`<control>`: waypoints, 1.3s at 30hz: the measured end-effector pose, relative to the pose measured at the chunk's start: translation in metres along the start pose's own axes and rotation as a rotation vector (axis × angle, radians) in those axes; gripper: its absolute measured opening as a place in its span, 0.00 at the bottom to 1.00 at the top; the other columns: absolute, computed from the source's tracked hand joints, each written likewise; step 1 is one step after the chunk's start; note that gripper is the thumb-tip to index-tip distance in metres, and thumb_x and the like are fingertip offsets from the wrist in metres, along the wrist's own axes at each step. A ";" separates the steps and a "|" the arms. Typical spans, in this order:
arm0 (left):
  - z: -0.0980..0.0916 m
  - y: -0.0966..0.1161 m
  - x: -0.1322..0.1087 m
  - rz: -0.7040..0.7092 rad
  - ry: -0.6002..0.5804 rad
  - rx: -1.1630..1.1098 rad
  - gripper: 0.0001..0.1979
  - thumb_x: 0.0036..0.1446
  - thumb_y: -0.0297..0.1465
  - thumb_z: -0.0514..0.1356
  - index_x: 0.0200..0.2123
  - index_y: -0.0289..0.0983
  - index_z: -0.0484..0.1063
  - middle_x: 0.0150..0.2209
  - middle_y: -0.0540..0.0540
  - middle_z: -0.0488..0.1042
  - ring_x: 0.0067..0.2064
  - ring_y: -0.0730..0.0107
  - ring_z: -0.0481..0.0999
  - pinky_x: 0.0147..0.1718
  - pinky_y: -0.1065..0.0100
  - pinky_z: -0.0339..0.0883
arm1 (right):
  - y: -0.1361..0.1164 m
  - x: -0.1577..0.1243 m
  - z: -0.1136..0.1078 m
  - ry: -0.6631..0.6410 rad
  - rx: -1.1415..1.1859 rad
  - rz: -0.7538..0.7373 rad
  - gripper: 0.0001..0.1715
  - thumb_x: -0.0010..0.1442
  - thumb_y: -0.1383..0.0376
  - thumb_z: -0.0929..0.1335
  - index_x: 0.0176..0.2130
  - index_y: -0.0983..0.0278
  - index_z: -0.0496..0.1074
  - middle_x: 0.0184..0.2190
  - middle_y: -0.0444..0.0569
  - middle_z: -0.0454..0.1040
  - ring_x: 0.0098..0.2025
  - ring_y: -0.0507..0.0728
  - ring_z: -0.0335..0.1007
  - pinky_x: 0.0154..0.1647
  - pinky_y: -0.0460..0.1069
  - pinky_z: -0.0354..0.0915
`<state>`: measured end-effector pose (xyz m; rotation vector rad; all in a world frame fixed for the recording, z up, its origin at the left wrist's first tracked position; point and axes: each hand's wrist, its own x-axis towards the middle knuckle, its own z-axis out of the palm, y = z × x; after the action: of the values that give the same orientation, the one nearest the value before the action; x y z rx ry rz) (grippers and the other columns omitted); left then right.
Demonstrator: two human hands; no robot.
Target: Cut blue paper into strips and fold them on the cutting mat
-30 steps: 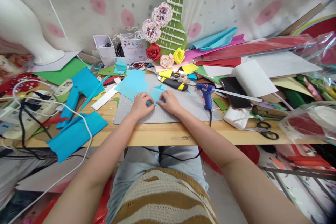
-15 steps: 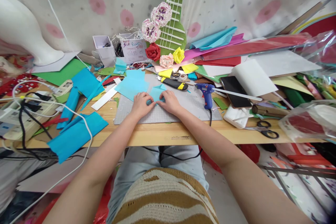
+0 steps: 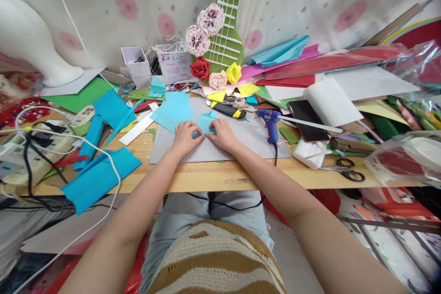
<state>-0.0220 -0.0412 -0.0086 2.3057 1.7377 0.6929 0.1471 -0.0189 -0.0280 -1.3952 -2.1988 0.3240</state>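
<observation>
Both hands on the small light-blue paper (image 3: 206,121), which lies on the grey cutting mat (image 3: 253,134), left of the mat's middle. Left hand (image 3: 186,138) at the paper's near left corner, fingers bent, thumb and index tips close together. Right hand (image 3: 222,133) mirrors it at the near right side, fingers curled, thumb toward the left thumb. Tips of both touch the paper's near edge; can't tell if they pinch it or press it down. A small flap stands up at the far edge.

Larger light-blue sheets (image 3: 176,112) overlap the mat's far left corner. Utility knife (image 3: 227,109), black and yellow, on the mat's far part, beyond the right hand. Blue glue gun (image 3: 271,121) on the mat's right part, cord running off the near edge.

Left of mat, on the bench (image 3: 200,178): white strip (image 3: 138,129), then darker blue crepe paper (image 3: 103,177). Right of mat: smartphone (image 3: 308,119), black-handled scissors (image 3: 340,169) near the bench edge. Behind mat: green guitar-shaped piece (image 3: 237,39) with a red paper rose (image 3: 200,69) and yellow paper rose (image 3: 234,72) at its base.
</observation>
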 end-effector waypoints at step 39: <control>-0.016 0.014 0.011 -0.234 -0.181 0.137 0.13 0.46 0.41 0.64 0.36 0.43 0.70 0.43 0.44 0.67 0.51 0.52 0.62 0.50 0.55 0.52 | 0.003 -0.004 -0.010 0.145 -0.072 0.196 0.28 0.47 0.54 0.72 0.44 0.64 0.64 0.45 0.56 0.63 0.48 0.64 0.57 0.49 0.58 0.57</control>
<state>-0.0148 -0.0373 0.0144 2.1202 1.9777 0.3234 0.1561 -0.0224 -0.0221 -1.6250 -1.9797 0.2070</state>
